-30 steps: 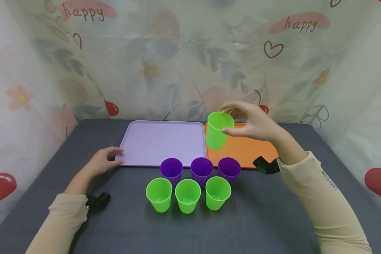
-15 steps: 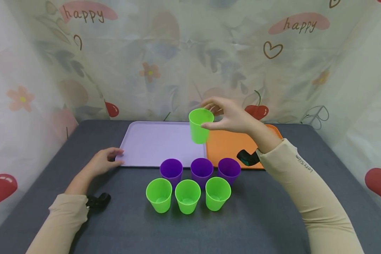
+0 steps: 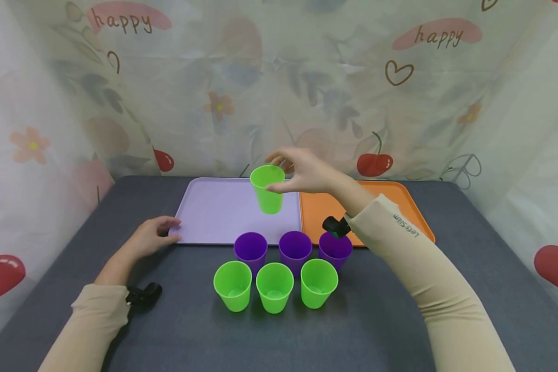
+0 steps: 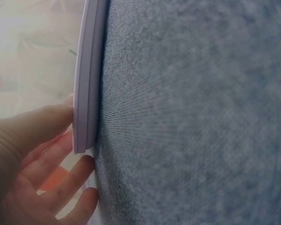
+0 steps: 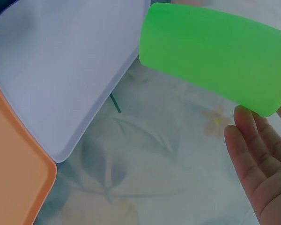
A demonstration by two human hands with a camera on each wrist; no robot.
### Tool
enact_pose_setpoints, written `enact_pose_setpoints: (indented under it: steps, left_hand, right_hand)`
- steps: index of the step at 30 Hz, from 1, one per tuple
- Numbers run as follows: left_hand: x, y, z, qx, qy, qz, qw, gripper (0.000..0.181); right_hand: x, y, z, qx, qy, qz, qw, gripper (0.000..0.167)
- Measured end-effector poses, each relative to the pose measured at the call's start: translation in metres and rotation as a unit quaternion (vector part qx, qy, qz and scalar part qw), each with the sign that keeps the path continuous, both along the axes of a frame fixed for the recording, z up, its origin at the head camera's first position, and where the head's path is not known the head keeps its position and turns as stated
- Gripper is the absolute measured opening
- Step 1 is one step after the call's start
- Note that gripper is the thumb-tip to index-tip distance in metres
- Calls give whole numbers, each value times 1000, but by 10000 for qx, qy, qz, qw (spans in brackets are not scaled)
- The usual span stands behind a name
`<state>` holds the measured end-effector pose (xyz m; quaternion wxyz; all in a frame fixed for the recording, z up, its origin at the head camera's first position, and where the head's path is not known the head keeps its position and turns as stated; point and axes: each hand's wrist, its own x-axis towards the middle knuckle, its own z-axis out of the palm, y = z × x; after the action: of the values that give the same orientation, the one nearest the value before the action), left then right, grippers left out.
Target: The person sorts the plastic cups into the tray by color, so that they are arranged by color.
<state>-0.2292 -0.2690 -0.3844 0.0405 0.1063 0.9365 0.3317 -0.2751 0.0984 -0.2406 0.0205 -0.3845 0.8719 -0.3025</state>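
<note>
A green cup [image 3: 268, 199] is held upright by my right hand [image 3: 307, 173], thumb and fingers at its rim, in the air over the right part of the lilac tray [image 3: 218, 212]. The right wrist view shows that cup [image 5: 210, 56] beside the fingers [image 5: 257, 145]. My left hand [image 3: 148, 236] touches the lilac tray's near left corner; in the left wrist view its thumb lies against the tray edge [image 4: 86, 84]. In front of the trays stand three purple cups [image 3: 251, 248] in a row, and nearer, three green cups [image 3: 274, 289].
An orange tray [image 3: 400, 206] lies against the lilac tray's right side, partly under my right forearm. A dark cloth covers the table [image 3: 260, 346]. Behind it hangs a patterned curtain [image 3: 269, 93].
My right hand has moved left with the green cup, from over the orange tray's left edge to over the lilac tray. My left hand and the standing cups have stayed in place.
</note>
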Motion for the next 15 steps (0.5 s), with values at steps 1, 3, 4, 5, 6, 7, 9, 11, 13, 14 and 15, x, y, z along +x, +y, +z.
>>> enact_pose_setpoints:
  steps: [1,3,4,5,6,7,9,11,13,14,15]
  left_hand:
    - [0,0,0,5,-6,-3,10000,45]
    - [0,0,0,14,-21,-1,10000,45]
    - [0,0,0,19,-33,1,10000,45]
    - [0,0,0,21,-51,7,10000,46]
    - [0,0,0,24,-56,6,10000,46]
    - [0,0,0,27,-62,8,10000,46]
    - [0,0,0,30,-69,5,10000,46]
    - [0,-1,-1,25,-69,7,10000,46]
    - [0,-1,-1,19,-65,9,10000,45]
    - [0,-1,-1,16,-65,14,10000,45]
    - [0,-1,-1,4,-50,8,10000,45]
  right_hand:
    - [-1,-3,0,13,-11,25,10000,51]
    - [-3,-8,-1,42,-29,56,10000,51]
    - [-5,-11,-2,51,-27,84,9999,51]
    - [-6,-14,-2,51,-39,116,9999,51]
    - [-8,-16,-3,62,-43,151,9999,51]
    - [-9,-19,-4,53,-55,191,9998,51]
    - [-12,-23,-5,54,-47,272,9996,51]
    - [-15,-28,-7,44,-31,350,9994,51]
    - [-18,-33,-9,44,-4,412,9991,51]
    - [-19,-36,-10,58,2,430,9991,51]
    - [-20,-39,-10,76,0,438,9990,52]
